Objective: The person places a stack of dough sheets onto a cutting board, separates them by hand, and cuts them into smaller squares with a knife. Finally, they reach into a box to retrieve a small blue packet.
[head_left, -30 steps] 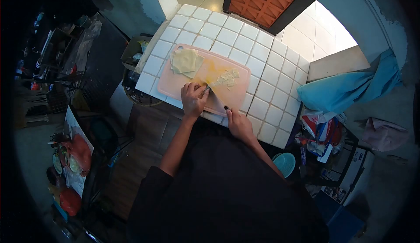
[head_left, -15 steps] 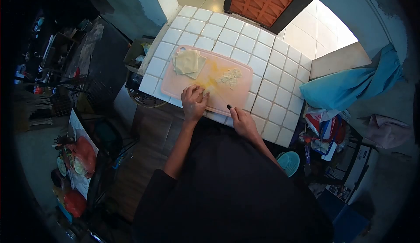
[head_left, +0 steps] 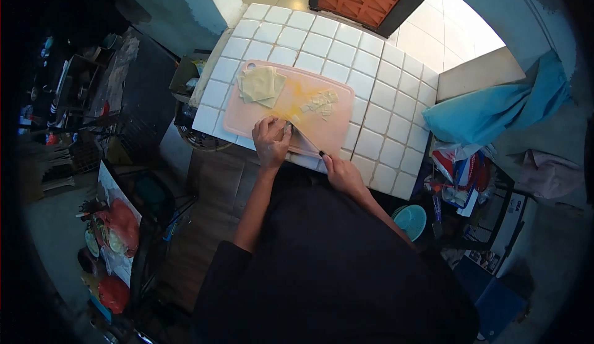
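My right hand [head_left: 343, 174] grips the dark handle of a knife [head_left: 307, 140], its thin blade slanting up and left over a pink cutting board [head_left: 337, 130]. At the board's near edge, my left hand [head_left: 271, 144] has its fingers bunched, pressing a small pale piece of dough sheet beside the blade's tip. The fingers hide most of that piece. A stack of pale square dough sheets [head_left: 258, 84] lies at the board's upper left. Small cut pieces of dough sheet [head_left: 320, 103] are scattered at the right, and yellow stains mark the board's middle.
The board rests on a white tiled counter [head_left: 383, 121]. A blue cloth [head_left: 489, 112] hangs at the right, above bagged items. A turquoise basket [head_left: 409, 221] is below the counter's right edge. At left, a side table [head_left: 127, 270] holds red bags.
The knife handle has shifted slightly, and the blade now shows more clearly beside my left fingertips. The left fingers have changed pose a little. The whole view has shifted slightly.
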Tool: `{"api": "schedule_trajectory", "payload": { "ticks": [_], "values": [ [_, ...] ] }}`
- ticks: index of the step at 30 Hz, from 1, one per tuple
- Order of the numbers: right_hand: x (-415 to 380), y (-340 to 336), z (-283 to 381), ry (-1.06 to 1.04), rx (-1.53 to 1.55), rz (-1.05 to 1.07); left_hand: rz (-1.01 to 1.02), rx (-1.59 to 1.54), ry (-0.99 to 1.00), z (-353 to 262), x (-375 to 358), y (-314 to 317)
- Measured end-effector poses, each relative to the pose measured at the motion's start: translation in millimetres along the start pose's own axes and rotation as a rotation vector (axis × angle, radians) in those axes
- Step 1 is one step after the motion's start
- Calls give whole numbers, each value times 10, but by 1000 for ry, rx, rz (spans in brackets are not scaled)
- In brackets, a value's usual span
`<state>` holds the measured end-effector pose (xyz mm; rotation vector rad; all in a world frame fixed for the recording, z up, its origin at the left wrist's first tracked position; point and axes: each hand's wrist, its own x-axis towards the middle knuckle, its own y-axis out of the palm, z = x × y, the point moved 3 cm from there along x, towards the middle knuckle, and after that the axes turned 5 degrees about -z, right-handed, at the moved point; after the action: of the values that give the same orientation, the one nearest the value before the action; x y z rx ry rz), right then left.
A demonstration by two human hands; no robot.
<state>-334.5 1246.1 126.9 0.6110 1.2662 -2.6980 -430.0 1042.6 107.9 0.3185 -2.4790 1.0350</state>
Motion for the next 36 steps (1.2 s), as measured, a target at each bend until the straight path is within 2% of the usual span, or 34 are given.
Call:
{"api": "schedule_trajectory", "payload": {
  "ticks": [3, 9, 14, 17, 18, 19, 21, 23, 25, 27, 28, 30, 31, 36],
  "values": [
    [62, -63, 119, -72, 8, -45, 7, -6, 15, -14, -39, 13],
    [136, -33, -109, 23, 234, 112, 54, 82, -15, -113, 53, 17],
    [232, -143, -167, 51, 401, -131, 46, -31, 88, -150, 243, 286],
    [230, -211, -146, 123, 464, -131, 115, -164, 58, -225, 398, 418],
    [237, -205, -146, 121, 466, -136, 143, -209, -34, -217, 441, 415],
    [245, -171, -133, 84, 445, -101, 142, -210, -27, -173, 482, 406],
    [279, -91, -86, 47, 432, -78, 13, -160, -100, 12, 624, 305],
    [289, -16, 19, -42, 330, -18, -19, -85, -39, 249, 825, 183],
    [312, 25, 68, -22, 302, 4, -56, -6, 16, 408, 1001, 34],
    [347, 68, 12, 81, 343, -70, 137, 59, 155, 477, 1145, -71],
    [339, 61, 68, 89, 350, -67, 223, 42, 163, 502, 1170, -90],
    [301, -27, 153, 151, 301, -267, 321, 62, 220, 524, 1185, -115],
    [301, -37, 196, 163, 306, -266, 403, 79, 280, 540, 1187, -90],
    [273, 89, 340, 298, 454, -245, 481, 0, 332, 708, 1267, -23]
  ]
}}
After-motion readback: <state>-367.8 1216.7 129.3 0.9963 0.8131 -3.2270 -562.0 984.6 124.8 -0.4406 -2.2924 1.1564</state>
